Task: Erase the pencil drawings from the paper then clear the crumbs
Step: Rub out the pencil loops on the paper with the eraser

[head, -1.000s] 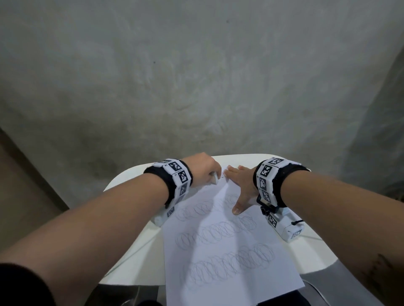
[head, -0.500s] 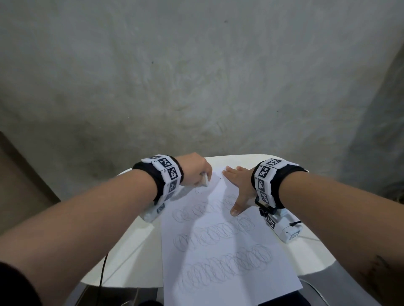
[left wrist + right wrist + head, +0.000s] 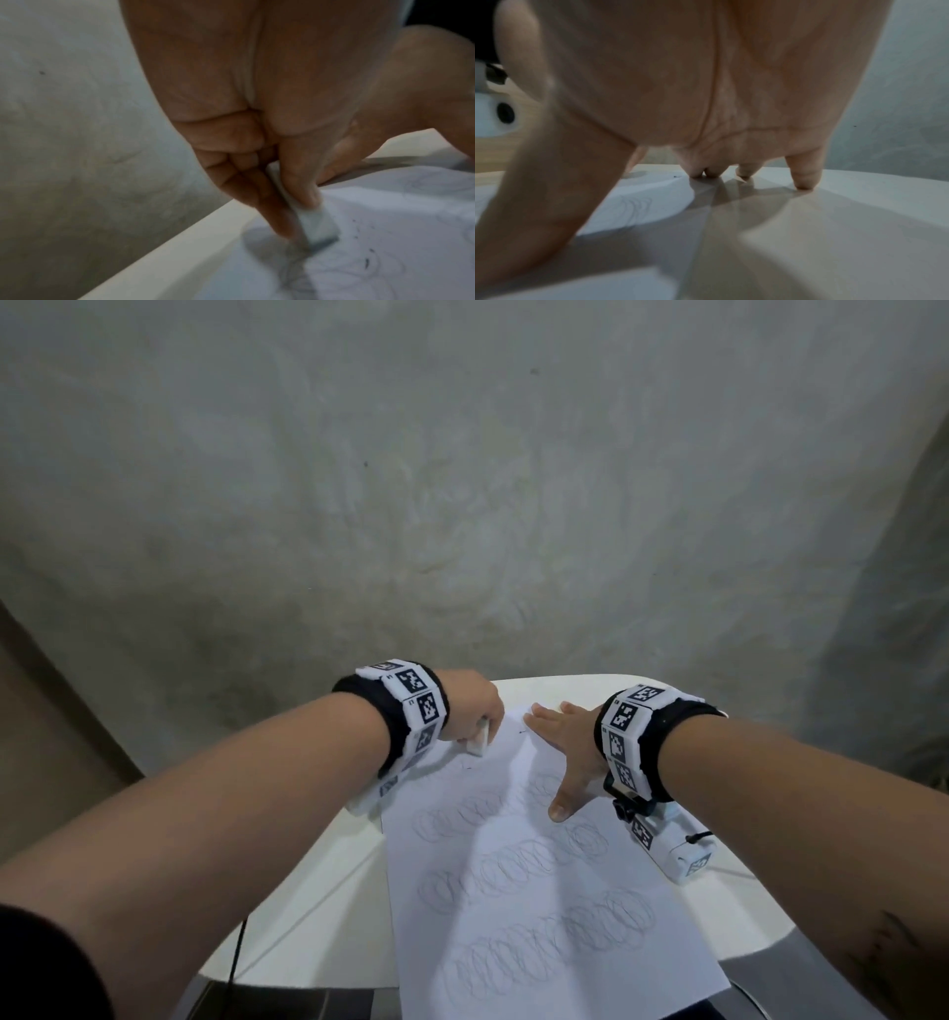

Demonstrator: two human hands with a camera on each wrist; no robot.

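Observation:
A white sheet of paper point(image 3: 539, 891) with rows of looping pencil scribbles lies on a small white table point(image 3: 308, 916). My left hand point(image 3: 470, 711) pinches a white eraser point(image 3: 120, 742) point(image 3: 316, 225) between thumb and fingers, its grey tip pressed on the paper's far left corner. A few dark eraser crumbs point(image 3: 366, 263) lie beside the tip. My right hand point(image 3: 560, 747) lies flat with fingers spread, holding down the paper's far right part; its fingertips point(image 3: 804, 182) touch the table.
A grey concrete floor point(image 3: 462, 480) surrounds the table. The table's far edge runs just beyond both hands. A dark cable point(image 3: 239, 952) hangs at the table's near left edge.
My left hand with the eraser has slid left along the paper's top edge, from near my right fingertips to the far left corner. My right hand has stayed flat in place.

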